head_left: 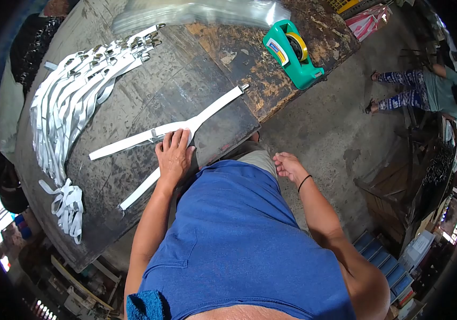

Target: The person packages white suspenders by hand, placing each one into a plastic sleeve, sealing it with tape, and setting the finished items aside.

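Observation:
A pair of white Y-shaped suspenders (217, 106) lies spread on the dark worktable. One strap reaches to a metal clip near the tape dispenser; two others run to the left and toward the front edge. Resting flat over their joint is my left hand (174, 156), fingers stretched out on the elastic. A metal adjuster (154, 132) shows just left of its fingertips. My right hand (291, 166) hangs in front of my body, off the table edge, with fingers curled together; whether something small is between them cannot be seen.
Many white suspenders with metal clips (87, 80) are heaped at the table's left, with a tangle of white elastic (68, 208) nearby. A green tape dispenser (295, 56) and clear plastic sheeting (201, 15) occupy the far side. Another person (426, 89) is at the right.

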`<action>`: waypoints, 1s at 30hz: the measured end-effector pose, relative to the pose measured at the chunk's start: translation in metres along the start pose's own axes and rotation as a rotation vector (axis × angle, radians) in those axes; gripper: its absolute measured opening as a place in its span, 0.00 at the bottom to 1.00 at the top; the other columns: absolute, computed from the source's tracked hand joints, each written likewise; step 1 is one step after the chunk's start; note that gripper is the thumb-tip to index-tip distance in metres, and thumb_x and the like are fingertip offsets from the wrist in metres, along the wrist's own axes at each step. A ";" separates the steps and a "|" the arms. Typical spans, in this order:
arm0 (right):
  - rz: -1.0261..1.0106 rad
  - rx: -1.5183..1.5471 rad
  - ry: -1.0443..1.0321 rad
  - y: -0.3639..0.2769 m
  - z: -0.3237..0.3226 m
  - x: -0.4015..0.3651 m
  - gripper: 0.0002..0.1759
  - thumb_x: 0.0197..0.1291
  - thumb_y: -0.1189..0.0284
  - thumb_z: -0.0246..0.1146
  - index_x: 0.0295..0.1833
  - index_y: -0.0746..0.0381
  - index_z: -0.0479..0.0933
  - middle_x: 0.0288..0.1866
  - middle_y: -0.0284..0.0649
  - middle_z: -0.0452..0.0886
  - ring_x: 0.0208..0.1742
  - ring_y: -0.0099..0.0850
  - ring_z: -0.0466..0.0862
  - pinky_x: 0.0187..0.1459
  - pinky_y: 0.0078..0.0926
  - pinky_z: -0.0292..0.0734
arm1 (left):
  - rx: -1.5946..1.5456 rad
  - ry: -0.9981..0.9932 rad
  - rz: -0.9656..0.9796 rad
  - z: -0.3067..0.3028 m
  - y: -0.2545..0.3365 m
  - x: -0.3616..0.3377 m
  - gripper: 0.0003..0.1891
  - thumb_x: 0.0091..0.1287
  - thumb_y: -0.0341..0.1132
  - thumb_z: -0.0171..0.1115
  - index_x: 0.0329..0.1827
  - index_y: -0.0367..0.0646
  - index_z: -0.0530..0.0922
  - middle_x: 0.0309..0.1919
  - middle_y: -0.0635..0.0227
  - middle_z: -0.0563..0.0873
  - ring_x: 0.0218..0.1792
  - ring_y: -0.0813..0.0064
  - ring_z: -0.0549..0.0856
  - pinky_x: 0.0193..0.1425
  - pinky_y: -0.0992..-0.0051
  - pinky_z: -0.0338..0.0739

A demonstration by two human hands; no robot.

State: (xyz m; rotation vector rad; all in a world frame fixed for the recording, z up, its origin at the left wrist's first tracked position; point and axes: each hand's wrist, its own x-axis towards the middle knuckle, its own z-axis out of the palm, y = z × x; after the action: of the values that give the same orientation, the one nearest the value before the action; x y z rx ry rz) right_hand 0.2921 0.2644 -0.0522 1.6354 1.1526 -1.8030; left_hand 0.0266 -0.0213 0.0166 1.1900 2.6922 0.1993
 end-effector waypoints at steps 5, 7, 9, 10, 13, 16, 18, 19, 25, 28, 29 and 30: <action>0.053 -0.027 -0.030 -0.006 0.005 -0.007 0.16 0.72 0.55 0.60 0.40 0.56 0.78 0.30 0.24 0.72 0.26 0.18 0.70 0.29 0.23 0.71 | 0.002 -0.009 -0.001 -0.002 0.001 0.001 0.32 0.65 0.41 0.66 0.73 0.51 0.69 0.69 0.66 0.74 0.70 0.59 0.69 0.67 0.53 0.63; 0.067 -0.024 -0.022 -0.008 0.008 -0.009 0.16 0.71 0.55 0.61 0.40 0.56 0.79 0.30 0.24 0.72 0.26 0.18 0.70 0.30 0.23 0.70 | -0.001 -0.011 0.001 -0.002 0.000 0.001 0.32 0.65 0.42 0.66 0.73 0.52 0.69 0.70 0.66 0.74 0.70 0.59 0.70 0.67 0.53 0.63; -0.002 -0.173 0.007 -0.007 0.010 -0.004 0.13 0.69 0.58 0.64 0.39 0.58 0.80 0.31 0.24 0.74 0.28 0.18 0.70 0.32 0.23 0.69 | -0.001 -0.011 0.003 -0.001 -0.001 0.000 0.32 0.65 0.42 0.66 0.73 0.52 0.69 0.70 0.66 0.74 0.70 0.59 0.70 0.67 0.52 0.63; -0.003 -0.174 0.007 -0.007 0.010 -0.004 0.13 0.69 0.58 0.64 0.39 0.58 0.80 0.31 0.24 0.74 0.28 0.18 0.70 0.32 0.23 0.69 | -0.001 -0.012 0.005 0.000 -0.001 0.000 0.32 0.65 0.42 0.66 0.73 0.52 0.69 0.70 0.66 0.73 0.70 0.59 0.70 0.67 0.52 0.63; -0.117 -0.110 0.022 -0.014 0.010 -0.004 0.08 0.65 0.66 0.66 0.39 0.59 0.80 0.31 0.25 0.77 0.31 0.18 0.72 0.35 0.22 0.70 | 0.002 -0.004 0.007 0.002 -0.002 0.000 0.31 0.66 0.42 0.66 0.73 0.52 0.69 0.69 0.66 0.74 0.70 0.59 0.70 0.67 0.52 0.63; -0.394 -0.202 0.073 -0.031 0.008 -0.002 0.04 0.63 0.72 0.65 0.39 0.61 0.80 0.30 0.26 0.77 0.33 0.18 0.73 0.37 0.21 0.71 | -0.013 0.014 0.004 0.001 -0.002 0.000 0.31 0.65 0.42 0.66 0.72 0.52 0.70 0.68 0.66 0.75 0.69 0.59 0.70 0.67 0.52 0.63; -0.682 -0.293 0.070 -0.055 0.007 -0.008 0.04 0.61 0.73 0.64 0.38 0.62 0.79 0.30 0.27 0.77 0.33 0.20 0.74 0.38 0.23 0.72 | -0.018 0.030 0.001 0.000 -0.001 0.000 0.31 0.64 0.42 0.67 0.71 0.52 0.71 0.68 0.67 0.75 0.69 0.59 0.71 0.66 0.52 0.64; -0.697 -0.311 0.041 -0.072 0.011 -0.017 0.04 0.61 0.73 0.64 0.38 0.62 0.79 0.30 0.27 0.77 0.33 0.20 0.74 0.38 0.23 0.72 | -0.024 0.039 0.009 -0.001 -0.002 0.000 0.30 0.64 0.42 0.67 0.70 0.52 0.72 0.67 0.67 0.76 0.68 0.59 0.71 0.65 0.52 0.65; -1.029 -0.761 -0.164 -0.173 0.088 -0.070 0.07 0.62 0.71 0.64 0.37 0.63 0.76 0.32 0.35 0.76 0.33 0.26 0.74 0.37 0.27 0.72 | -0.020 0.105 0.027 0.001 -0.010 -0.002 0.28 0.63 0.46 0.67 0.66 0.52 0.74 0.63 0.71 0.77 0.64 0.64 0.73 0.60 0.56 0.67; -1.151 -0.971 -0.452 -0.203 0.139 -0.069 0.09 0.62 0.69 0.64 0.38 0.65 0.75 0.34 0.40 0.76 0.36 0.31 0.76 0.39 0.30 0.72 | -0.059 0.126 0.026 0.002 -0.010 -0.003 0.28 0.64 0.47 0.66 0.66 0.53 0.74 0.62 0.72 0.77 0.63 0.65 0.73 0.59 0.56 0.67; -1.160 -0.987 -0.463 -0.209 0.155 -0.064 0.09 0.62 0.69 0.64 0.38 0.65 0.75 0.34 0.40 0.76 0.36 0.31 0.76 0.39 0.30 0.72 | -0.086 0.129 0.028 0.003 -0.010 -0.003 0.27 0.64 0.48 0.66 0.66 0.54 0.74 0.61 0.73 0.77 0.63 0.65 0.72 0.59 0.55 0.67; -1.180 -1.053 -0.540 -0.214 0.171 -0.058 0.09 0.62 0.69 0.63 0.39 0.65 0.75 0.35 0.42 0.77 0.37 0.34 0.77 0.40 0.32 0.73 | -0.088 0.111 0.017 0.002 -0.011 -0.004 0.27 0.65 0.48 0.66 0.67 0.55 0.74 0.61 0.74 0.77 0.63 0.65 0.73 0.58 0.56 0.67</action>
State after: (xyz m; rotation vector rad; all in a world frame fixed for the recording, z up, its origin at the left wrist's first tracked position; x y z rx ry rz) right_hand 0.0355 0.2331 0.0550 -0.2303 2.3733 -1.4130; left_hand 0.0221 -0.0311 0.0125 1.2101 2.7362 0.3931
